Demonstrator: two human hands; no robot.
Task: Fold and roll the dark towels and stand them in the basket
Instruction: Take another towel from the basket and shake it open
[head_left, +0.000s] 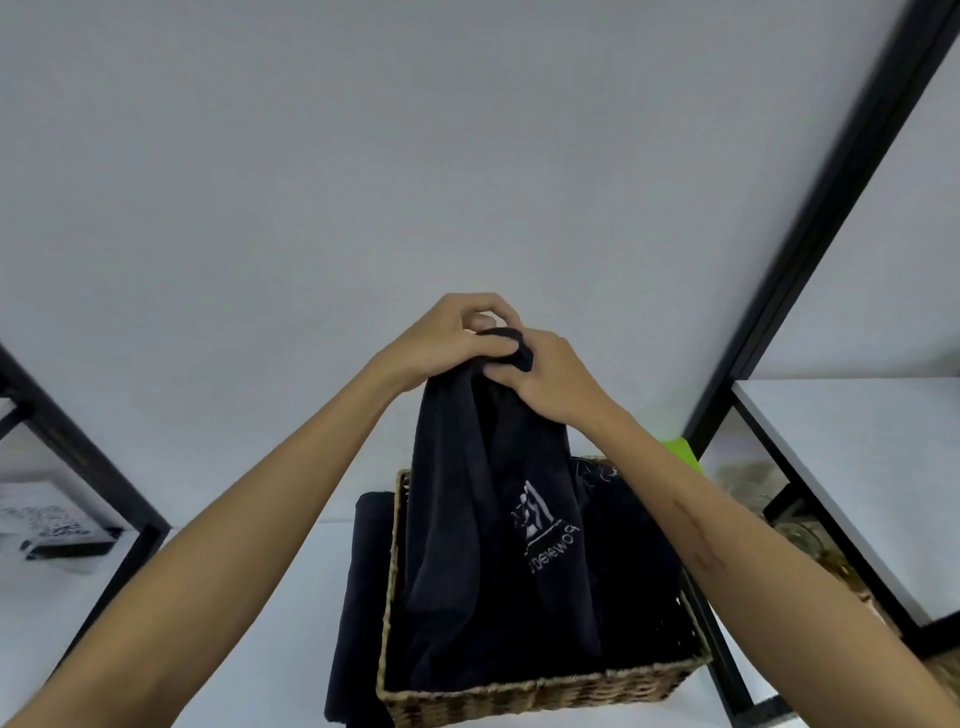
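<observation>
Both arms reach forward and upward from the lower corners of the view, meeting above the basket (540, 693). The left hand (441, 340) has its fingers curled over the top edge of a dark towel (483, 519), thumb pressed against the cloth. The right hand (545, 379) pinches the same bunched top edge just beside it, so that the two hands touch around the fabric.

The towel hangs straight down from that grip, its long axis vertical, with its lower end inside the woven basket. A pale embroidered logo (543, 525) shows on the hanging face, its lettering tilted.

The basket stands on the white counter (249, 597). More dark cloth (639, 582) fills its right side, and another dark towel (358, 597) lies flat on the counter, partly under the basket's left edge.
</observation>
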